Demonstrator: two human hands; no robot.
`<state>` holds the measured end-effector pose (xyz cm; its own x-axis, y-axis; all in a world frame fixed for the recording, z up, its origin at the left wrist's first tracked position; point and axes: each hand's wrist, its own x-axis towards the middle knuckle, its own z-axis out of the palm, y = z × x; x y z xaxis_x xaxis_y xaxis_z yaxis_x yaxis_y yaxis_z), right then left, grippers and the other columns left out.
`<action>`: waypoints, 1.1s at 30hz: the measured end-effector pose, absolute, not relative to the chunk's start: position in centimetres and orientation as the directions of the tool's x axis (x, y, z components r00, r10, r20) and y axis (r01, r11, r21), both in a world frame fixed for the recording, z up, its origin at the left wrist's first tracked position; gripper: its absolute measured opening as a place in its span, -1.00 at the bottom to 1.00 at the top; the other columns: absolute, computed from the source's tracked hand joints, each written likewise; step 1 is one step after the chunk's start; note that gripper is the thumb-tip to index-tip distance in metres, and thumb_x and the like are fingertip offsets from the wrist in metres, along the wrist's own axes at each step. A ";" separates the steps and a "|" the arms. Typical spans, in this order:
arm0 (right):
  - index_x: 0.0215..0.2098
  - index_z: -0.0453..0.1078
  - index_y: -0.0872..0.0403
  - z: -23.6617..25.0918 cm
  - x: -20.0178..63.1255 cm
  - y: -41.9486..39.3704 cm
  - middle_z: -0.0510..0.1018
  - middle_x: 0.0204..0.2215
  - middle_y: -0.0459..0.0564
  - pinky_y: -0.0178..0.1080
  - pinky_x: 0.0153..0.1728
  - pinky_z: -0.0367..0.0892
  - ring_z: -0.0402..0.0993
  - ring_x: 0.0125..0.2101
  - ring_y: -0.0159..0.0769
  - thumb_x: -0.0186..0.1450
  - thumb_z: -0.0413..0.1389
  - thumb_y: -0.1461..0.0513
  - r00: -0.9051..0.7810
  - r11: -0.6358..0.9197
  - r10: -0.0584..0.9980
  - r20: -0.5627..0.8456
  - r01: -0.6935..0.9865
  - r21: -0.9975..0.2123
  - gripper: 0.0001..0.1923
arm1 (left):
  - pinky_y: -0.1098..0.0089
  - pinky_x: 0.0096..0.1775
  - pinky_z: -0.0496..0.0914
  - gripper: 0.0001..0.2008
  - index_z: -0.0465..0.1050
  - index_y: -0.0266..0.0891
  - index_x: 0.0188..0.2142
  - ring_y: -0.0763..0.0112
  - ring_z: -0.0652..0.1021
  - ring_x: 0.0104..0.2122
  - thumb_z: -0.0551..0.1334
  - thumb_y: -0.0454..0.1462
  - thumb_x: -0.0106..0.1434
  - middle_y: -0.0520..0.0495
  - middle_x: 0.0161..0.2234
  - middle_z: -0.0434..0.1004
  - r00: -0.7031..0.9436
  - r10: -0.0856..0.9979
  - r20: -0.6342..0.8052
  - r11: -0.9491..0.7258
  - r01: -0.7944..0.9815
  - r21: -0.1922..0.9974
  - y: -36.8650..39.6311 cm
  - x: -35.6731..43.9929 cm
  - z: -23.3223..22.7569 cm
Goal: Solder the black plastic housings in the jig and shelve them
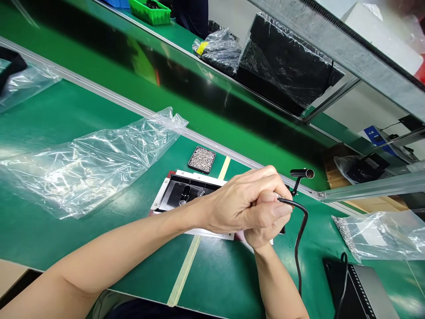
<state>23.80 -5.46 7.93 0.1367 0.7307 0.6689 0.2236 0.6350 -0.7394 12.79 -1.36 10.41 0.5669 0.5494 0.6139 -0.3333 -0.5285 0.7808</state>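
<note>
My two hands are pressed together over the right part of a white-framed panel with a black recess [166, 195]. In my left hand [239, 199], fingers curl round and the thumb lies along the end of a black cable [303, 221]. Directly below and behind it is my right hand [265, 230], closed, its grip mostly hidden by the left. From the fingers the cable bends right and hangs down past my right forearm. The panel's right part is covered by my hands. A small black tray of tiny metal parts [202, 159] sits behind the panel.
A crumpled clear plastic bag [99, 164] lies at left, another bag with small parts [375, 235] at right. A black and grey device [358, 288] stands front right. A black tube on a bracket [302, 173] rises near the metal rail [113, 99].
</note>
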 end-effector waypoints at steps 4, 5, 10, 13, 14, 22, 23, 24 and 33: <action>-0.60 -0.05 0.10 8.0 23.7 -5.4 -0.04 -0.57 -0.18 -0.32 -0.49 -0.04 -0.15 -0.56 -0.54 0.47 -0.01 0.19 0.126 0.646 0.730 0.671 0.194 -0.739 -0.49 | 0.30 -0.07 0.36 -0.73 0.42 -0.25 -0.17 0.32 0.47 -0.12 0.12 -0.09 0.49 -0.09 -0.20 0.45 0.565 0.537 0.626 -0.535 -0.346 0.771 -1.3 12.8 10.4; -0.60 -0.04 0.10 7.9 23.7 -5.4 -0.04 -0.58 -0.19 -0.32 -0.48 -0.04 -0.14 -0.56 -0.54 0.46 0.00 0.18 0.131 0.643 0.732 0.669 0.192 -0.741 -0.49 | 0.29 -0.07 0.36 -0.74 0.42 -0.24 -0.16 0.32 0.47 -0.12 0.12 -0.09 0.49 -0.09 -0.20 0.45 0.565 0.535 0.628 -0.536 -0.347 0.769 -1.3 12.8 10.4; -0.61 -0.01 0.09 7.7 23.7 -5.5 -0.02 -0.59 -0.19 -0.30 -0.49 -0.02 -0.10 -0.57 -0.53 0.46 0.00 0.16 0.145 0.625 0.739 0.658 0.220 -0.749 -0.50 | 0.28 -0.06 0.37 -0.73 0.42 -0.24 -0.16 0.32 0.47 -0.13 0.11 -0.09 0.49 -0.09 -0.20 0.47 0.560 0.536 0.632 -0.536 -0.353 0.767 -1.4 12.9 10.4; -0.62 -0.01 0.09 7.8 23.6 -5.5 0.01 -0.59 -0.17 -0.32 -0.51 -0.01 -0.05 -0.56 -0.53 0.46 -0.02 0.15 0.138 0.622 0.739 0.659 0.236 -0.747 -0.49 | 0.27 -0.05 0.37 -0.73 0.42 -0.22 -0.17 0.31 0.47 -0.13 0.10 -0.08 0.49 -0.09 -0.20 0.50 0.556 0.542 0.631 -0.536 -0.350 0.768 -1.4 12.9 10.2; -0.62 -0.02 0.10 7.9 23.6 -5.5 0.01 -0.59 -0.17 -0.33 -0.51 0.00 -0.04 -0.56 -0.53 0.46 -0.02 0.15 0.136 0.625 0.737 0.662 0.237 -0.744 -0.49 | 0.26 -0.04 0.38 -0.74 0.42 -0.21 -0.16 0.30 0.47 -0.13 0.10 -0.09 0.49 -0.09 -0.20 0.51 0.553 0.540 0.635 -0.539 -0.352 0.765 -1.4 12.9 10.1; -0.65 0.01 0.10 7.6 23.6 -5.6 -0.03 -0.58 -0.18 -0.31 -0.50 -0.02 -0.13 -0.57 -0.53 0.45 -0.01 0.15 0.146 0.629 0.727 0.671 0.252 -0.736 -0.47 | 0.26 -0.03 0.37 -0.78 0.42 -0.21 -0.11 0.29 0.47 -0.11 0.11 -0.12 0.48 -0.10 -0.17 0.50 0.548 0.513 0.661 -0.552 -0.379 0.743 -1.2 12.8 9.7; -0.65 0.03 0.10 7.6 23.7 -5.6 -0.01 -0.58 -0.17 -0.31 -0.49 0.00 -0.11 -0.57 -0.53 0.45 0.00 0.14 0.147 0.626 0.726 0.672 0.262 -0.734 -0.47 | 0.26 -0.03 0.37 -0.78 0.42 -0.21 -0.11 0.29 0.47 -0.10 0.11 -0.12 0.48 -0.10 -0.17 0.50 0.546 0.513 0.662 -0.552 -0.381 0.742 -1.3 12.7 9.7; -0.65 0.04 0.10 7.5 23.7 -5.7 0.00 -0.57 -0.17 -0.31 -0.48 0.01 -0.10 -0.56 -0.53 0.45 0.00 0.14 0.150 0.624 0.725 0.673 0.270 -0.733 -0.47 | 0.26 -0.03 0.37 -0.77 0.42 -0.21 -0.11 0.29 0.47 -0.10 0.11 -0.12 0.48 -0.10 -0.17 0.50 0.545 0.514 0.663 -0.552 -0.381 0.742 -1.3 12.7 9.7; -0.66 0.03 0.11 7.4 23.7 -5.6 -0.02 -0.58 -0.16 -0.29 -0.50 -0.02 -0.11 -0.56 -0.52 0.43 -0.01 0.15 0.160 0.629 0.719 0.676 0.266 -0.731 -0.49 | 0.25 -0.03 0.37 -0.76 0.42 -0.21 -0.13 0.29 0.47 -0.10 0.10 -0.10 0.48 -0.12 -0.17 0.50 0.550 0.511 0.661 -0.543 -0.390 0.744 -1.2 12.7 9.7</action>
<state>23.66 -5.56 7.38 0.1605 0.7189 0.6763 0.2655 0.6285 -0.7311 12.75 -1.21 9.65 0.5498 0.5106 0.6611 -0.3900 -0.5430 0.7437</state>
